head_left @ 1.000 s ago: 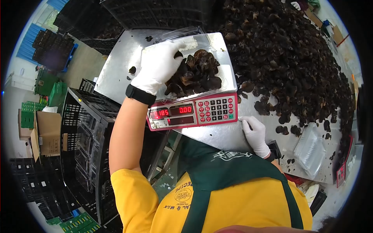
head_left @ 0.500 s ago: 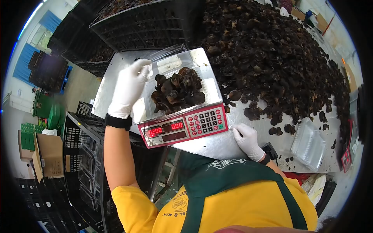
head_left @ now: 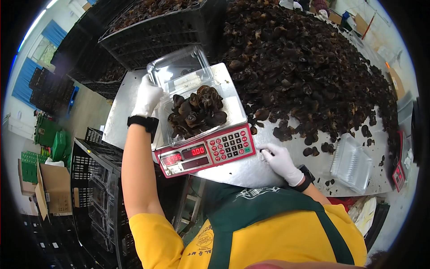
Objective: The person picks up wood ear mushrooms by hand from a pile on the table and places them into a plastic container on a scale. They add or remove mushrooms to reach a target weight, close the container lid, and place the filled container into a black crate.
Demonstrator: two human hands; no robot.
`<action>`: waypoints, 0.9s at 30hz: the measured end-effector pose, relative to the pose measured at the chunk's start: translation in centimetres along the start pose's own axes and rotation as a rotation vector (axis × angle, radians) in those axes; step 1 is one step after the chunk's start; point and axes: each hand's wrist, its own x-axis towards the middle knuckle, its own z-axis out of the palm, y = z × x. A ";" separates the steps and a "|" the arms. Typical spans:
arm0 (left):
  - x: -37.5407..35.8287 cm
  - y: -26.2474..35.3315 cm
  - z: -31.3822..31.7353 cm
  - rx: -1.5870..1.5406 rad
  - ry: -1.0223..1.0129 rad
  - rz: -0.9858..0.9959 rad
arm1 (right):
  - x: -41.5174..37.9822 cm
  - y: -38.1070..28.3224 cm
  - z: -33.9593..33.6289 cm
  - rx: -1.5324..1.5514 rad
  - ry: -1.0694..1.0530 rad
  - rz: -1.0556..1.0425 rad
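On the red and silver scale (head_left: 233, 144) rests a clear plastic container, filled with dark brown mushroom-like pieces (head_left: 197, 111). Its clear lid (head_left: 180, 69) is raised at the back. My left hand (head_left: 148, 96), in a white glove, is closed on the lid's left edge. My right hand (head_left: 281, 163), also gloved, hovers by the scale's right corner with its thumb and fingers near each other; whether it pinches anything small is unclear. Red digits glow on the scale's display.
A large heap of the same dark pieces (head_left: 309, 67) covers the table's back right. Stacked clear containers (head_left: 351, 163) lie at the right. Black crates (head_left: 156, 40) stand behind the scale, and cardboard boxes (head_left: 56, 188) are at the left.
The lid has tilted up from lying back, with my left hand now on its edge. My right hand has shifted slightly left. The view has moved a little, and the display digits changed.
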 end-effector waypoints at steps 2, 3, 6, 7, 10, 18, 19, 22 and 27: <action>-1.8 -0.1 -1.0 -0.232 0.067 0.172 | 1.7 -0.7 -1.7 0.651 -0.258 0.530; -4.0 1.5 -1.9 -0.186 0.068 0.225 | 2.8 -2.5 -3.1 0.663 -0.297 0.545; -9.6 4.6 -3.3 -0.199 0.090 0.319 | 5.5 -4.7 -4.6 0.562 -0.319 0.375; -10.9 4.8 -3.6 -0.172 0.110 0.319 | 6.4 -5.9 -5.0 0.553 -0.296 0.287; -13.3 5.7 -4.1 -0.159 0.119 0.343 | 9.2 -8.1 -5.4 0.552 -0.329 0.064; -14.6 5.3 -3.1 -0.169 0.107 0.338 | 13.4 -13.0 -3.5 0.637 -0.429 0.048; -14.7 5.1 -2.5 -0.188 0.159 0.370 | 13.6 -13.3 -3.0 0.590 -0.422 0.060; -15.0 4.8 -1.9 -0.190 0.204 0.398 | 14.1 -14.3 -0.3 0.135 -0.245 -0.295; -15.8 4.2 -1.4 -0.220 0.286 0.394 | 14.7 -15.9 5.3 -0.391 -0.229 -0.412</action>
